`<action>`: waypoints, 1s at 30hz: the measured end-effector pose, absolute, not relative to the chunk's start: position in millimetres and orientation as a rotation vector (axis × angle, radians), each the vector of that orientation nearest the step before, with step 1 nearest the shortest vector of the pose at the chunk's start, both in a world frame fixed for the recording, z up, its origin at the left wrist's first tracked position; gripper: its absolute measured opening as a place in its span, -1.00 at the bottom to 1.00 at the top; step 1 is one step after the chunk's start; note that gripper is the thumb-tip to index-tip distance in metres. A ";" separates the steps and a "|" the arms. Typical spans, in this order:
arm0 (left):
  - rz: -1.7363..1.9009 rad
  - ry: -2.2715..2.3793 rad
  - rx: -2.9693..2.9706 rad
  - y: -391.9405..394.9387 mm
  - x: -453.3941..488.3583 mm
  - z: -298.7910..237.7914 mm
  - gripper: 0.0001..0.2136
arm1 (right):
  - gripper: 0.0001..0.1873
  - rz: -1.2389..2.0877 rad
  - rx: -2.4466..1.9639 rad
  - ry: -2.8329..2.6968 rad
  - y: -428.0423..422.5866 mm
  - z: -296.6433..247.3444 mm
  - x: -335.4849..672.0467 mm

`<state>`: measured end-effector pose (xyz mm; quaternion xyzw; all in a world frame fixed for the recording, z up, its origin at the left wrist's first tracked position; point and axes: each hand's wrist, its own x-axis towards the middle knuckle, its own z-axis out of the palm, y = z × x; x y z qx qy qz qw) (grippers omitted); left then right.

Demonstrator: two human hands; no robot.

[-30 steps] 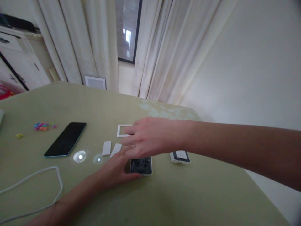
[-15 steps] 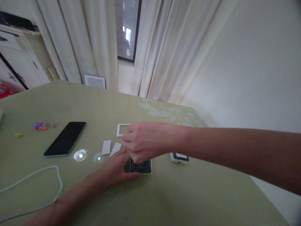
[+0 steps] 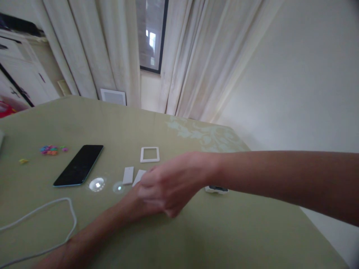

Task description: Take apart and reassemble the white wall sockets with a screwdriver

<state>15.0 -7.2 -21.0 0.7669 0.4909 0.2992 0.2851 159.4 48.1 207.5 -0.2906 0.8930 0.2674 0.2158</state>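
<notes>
- Right hand (image 3: 171,183), fingers curled, crosses in front of the left hand (image 3: 136,203); whether it grips anything is hidden.
- Left hand is low over the table (image 3: 202,239), mostly covered; I cannot tell its hold.
- Just beyond the hands: two white tiles (image 3: 128,175), the right-hand one partly hidden, and a white frame (image 3: 141,155) lying flat.
- A block (image 3: 216,190) shows below the right forearm (image 3: 275,179).
- Risk: crowded fingers could nudge a tile; a low forearm sweep might knock the block.

Tabletop (image 3: 213,231) pale grn w/ lt leafy pattern; frame (image 3: 150,161) & 2 flat pcs (image 3: 128,175) wht; phone (image 3: 79,165) blk.
</notes>
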 end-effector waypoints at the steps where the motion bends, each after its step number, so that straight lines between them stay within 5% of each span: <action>1: 0.785 1.317 2.038 -8.7 14.5 -23.2 -0.67 | -0.32 0.847 -0.910 2.426 47.3 207.7 157.3; 9: 0.747 1.189 2.163 2.4 16.0 -9.3 -0.30 | -0.59 0.758 -0.165 2.426 65.5 194.5 155.0; 15: 0.658 1.235 2.146 2.2 11.8 -3.1 -0.47 | -0.47 0.987 -0.743 2.380 59.5 197.4 158.1; 22: 0.848 1.100 2.081 7.5 9.3 1.3 -0.76 | -0.56 0.885 -0.372 2.571 51.5 200.1 167.1; 26: 0.856 1.009 2.053 11.8 15.9 -0.1 -0.76 | -0.71 0.688 0.086 2.680 58.5 208.0 174.7; 30: 0.871 1.029 2.033 11.1 16.6 -2.7 -0.81 | -0.62 0.389 0.482 2.757 68.1 215.1 178.0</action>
